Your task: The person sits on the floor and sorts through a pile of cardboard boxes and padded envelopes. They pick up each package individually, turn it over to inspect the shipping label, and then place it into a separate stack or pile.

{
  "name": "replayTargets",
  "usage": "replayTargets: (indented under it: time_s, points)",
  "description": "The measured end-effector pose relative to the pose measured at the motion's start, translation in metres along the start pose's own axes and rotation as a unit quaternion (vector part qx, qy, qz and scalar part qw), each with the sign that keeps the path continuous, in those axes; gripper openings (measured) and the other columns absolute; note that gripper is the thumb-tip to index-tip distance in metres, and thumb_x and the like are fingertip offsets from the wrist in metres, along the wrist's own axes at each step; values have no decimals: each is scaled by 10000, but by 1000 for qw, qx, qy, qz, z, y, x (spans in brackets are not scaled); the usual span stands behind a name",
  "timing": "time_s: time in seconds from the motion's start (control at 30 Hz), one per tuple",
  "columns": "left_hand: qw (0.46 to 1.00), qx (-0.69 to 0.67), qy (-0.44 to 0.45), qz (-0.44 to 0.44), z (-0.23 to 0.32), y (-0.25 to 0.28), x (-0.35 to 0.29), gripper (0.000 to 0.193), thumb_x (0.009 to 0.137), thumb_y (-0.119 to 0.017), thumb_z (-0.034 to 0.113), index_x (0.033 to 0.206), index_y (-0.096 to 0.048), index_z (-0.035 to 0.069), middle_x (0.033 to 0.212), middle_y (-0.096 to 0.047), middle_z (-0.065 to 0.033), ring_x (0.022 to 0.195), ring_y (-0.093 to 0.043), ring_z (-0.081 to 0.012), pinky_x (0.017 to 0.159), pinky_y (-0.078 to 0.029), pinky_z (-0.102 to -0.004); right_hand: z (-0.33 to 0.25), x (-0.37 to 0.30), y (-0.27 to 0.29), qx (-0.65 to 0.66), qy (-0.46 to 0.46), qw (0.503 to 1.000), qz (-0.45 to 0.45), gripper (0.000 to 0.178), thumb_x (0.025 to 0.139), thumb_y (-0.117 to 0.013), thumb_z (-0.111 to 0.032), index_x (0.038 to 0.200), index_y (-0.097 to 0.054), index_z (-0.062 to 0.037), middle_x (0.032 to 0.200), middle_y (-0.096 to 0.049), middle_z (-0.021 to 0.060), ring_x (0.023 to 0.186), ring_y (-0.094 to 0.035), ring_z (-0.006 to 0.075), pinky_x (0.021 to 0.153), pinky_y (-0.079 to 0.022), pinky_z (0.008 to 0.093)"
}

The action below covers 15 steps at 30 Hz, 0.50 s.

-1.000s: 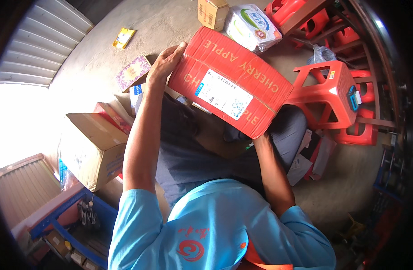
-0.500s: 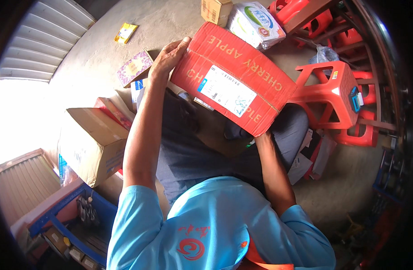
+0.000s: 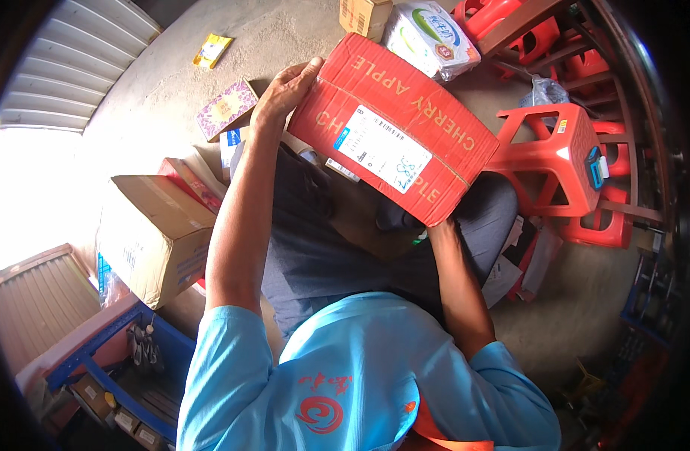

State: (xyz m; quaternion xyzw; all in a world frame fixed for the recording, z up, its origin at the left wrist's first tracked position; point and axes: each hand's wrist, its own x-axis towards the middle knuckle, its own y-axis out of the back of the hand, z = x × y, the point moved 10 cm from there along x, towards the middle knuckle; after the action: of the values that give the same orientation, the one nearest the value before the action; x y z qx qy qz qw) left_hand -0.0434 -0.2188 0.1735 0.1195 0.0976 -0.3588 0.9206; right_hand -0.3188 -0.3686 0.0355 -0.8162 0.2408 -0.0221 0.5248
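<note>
I hold a red cardboard box (image 3: 405, 128) with a white shipping label above my lap. My left hand (image 3: 285, 89) grips the box's far left edge, fingers curled over its top. The right hand (image 3: 437, 225) is mostly hidden under the box's near right corner and supports it from below. The box is tilted, its labelled face turned up toward me. Beneath it are my dark trousers and a small flat package.
A brown carton (image 3: 153, 233) stands at my left beside a red flat box (image 3: 188, 180). Red plastic stools (image 3: 559, 161) are at the right. A purple patterned box (image 3: 226, 109), a yellow packet (image 3: 212, 49), a white wrapped pack (image 3: 429, 34) and a blue crate (image 3: 127, 368) lie around.
The red box has shifted slightly up and away from me, both hands keeping their hold on it.
</note>
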Motion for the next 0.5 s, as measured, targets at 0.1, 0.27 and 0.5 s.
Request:
replayTargets:
  time_s: [0.1,0.27,0.5]
  points:
    - [1000,3,0,6,-4,3,2,756,899,-605,624,1352,-583,19,1287,-637,-183,1206,-587,-253,1053,-419,-372,1,0,-4,15,-6,1000,-12,596,1044,-394,-468,1487,-337,-73,1493,-414,141,1338,-442,282,1096,-412,438]
    - [1000,6,-6,8,-4,3,5,755,905,-600,621,1352,-580,12,1291,-633,-192,1204,-589,-257,1055,-420,-374,0,0,6,-25,3,1000,-12,590,1051,-376,-460,1493,-325,-73,1499,-407,140,1343,-434,276,1102,-405,429]
    - [1000,0,-18,-8,-3,0,7,755,908,-601,616,1353,-577,7,1299,-627,-197,1207,-589,-260,1058,-420,-380,0,2,14,-40,4,999,-24,587,1053,-372,-461,1494,-323,-76,1503,-401,137,1340,-435,272,1099,-408,423]
